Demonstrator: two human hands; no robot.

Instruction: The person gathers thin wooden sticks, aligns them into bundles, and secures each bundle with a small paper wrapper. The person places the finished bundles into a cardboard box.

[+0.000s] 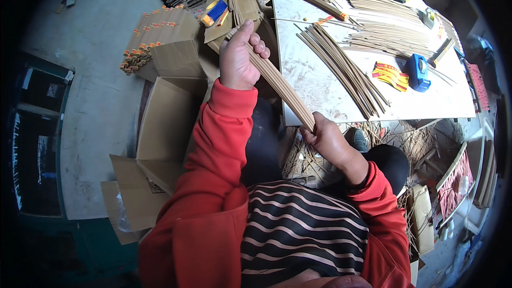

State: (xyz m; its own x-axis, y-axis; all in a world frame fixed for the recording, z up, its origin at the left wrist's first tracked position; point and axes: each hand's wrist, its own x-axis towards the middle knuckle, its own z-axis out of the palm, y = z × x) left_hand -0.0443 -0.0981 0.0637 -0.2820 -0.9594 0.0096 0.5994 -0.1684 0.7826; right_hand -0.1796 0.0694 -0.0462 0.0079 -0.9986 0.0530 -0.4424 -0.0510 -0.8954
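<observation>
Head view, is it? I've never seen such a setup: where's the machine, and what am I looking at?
There's no machine here, just a person in red sleeves using two bare hands. The picture comes from a camera worn on the head, looking down; its very wide lens bends straight edges near the rim. The left hand and right hand hold a bundle of thin sticks slantwise between them, the right near its lower end. On the white table lie more loose sticks, some red-and-yellow strips and a blue tape dispenser. An open cardboard box stands to the left.
</observation>
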